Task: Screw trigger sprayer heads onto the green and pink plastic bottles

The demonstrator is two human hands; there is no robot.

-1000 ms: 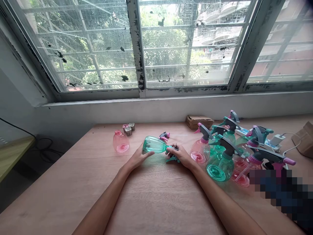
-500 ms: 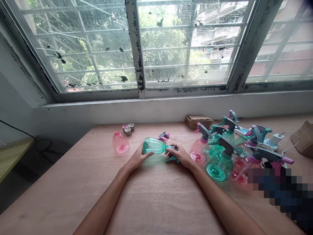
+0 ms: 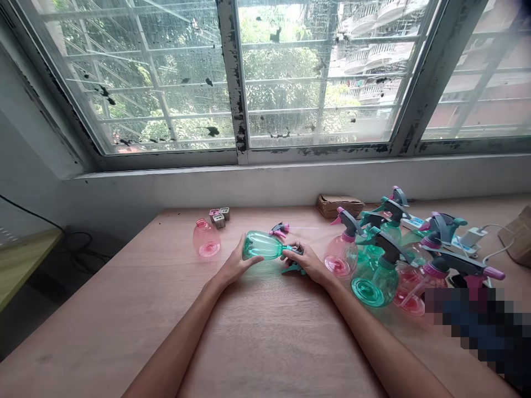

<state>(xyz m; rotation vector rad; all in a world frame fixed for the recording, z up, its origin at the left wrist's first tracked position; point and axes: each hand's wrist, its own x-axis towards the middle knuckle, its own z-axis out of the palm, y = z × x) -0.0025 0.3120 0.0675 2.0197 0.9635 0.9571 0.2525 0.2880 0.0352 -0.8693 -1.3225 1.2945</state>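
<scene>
A clear green spray bottle (image 3: pixel 263 245) lies sideways in the air just above the table, its neck pointing right. My left hand (image 3: pixel 239 262) is closed around its base end, thumb along the near side. At the neck, my right hand (image 3: pixel 305 261) grips the grey and green trigger spray head (image 3: pixel 293 268), partly hidden by the fingers. Behind the hands lies a loose grey and pink spray head (image 3: pixel 280 229) with a thin tube reaching right. Left of my left hand stands a pink bottle (image 3: pixel 206 239) with no spray head on it.
Several assembled green and pink spray bottles (image 3: pixel 375 279) stand close together at the right. Small blocks (image 3: pixel 218 220) sit at the back left. A brown cardboard box (image 3: pixel 339 205) and a white power strip (image 3: pixel 462 247) lie along the wall. A blurred patch covers the lower right corner.
The view has shifted slightly. Both hands keep their hold on the green bottle and its spray head, with hardly any movement.
</scene>
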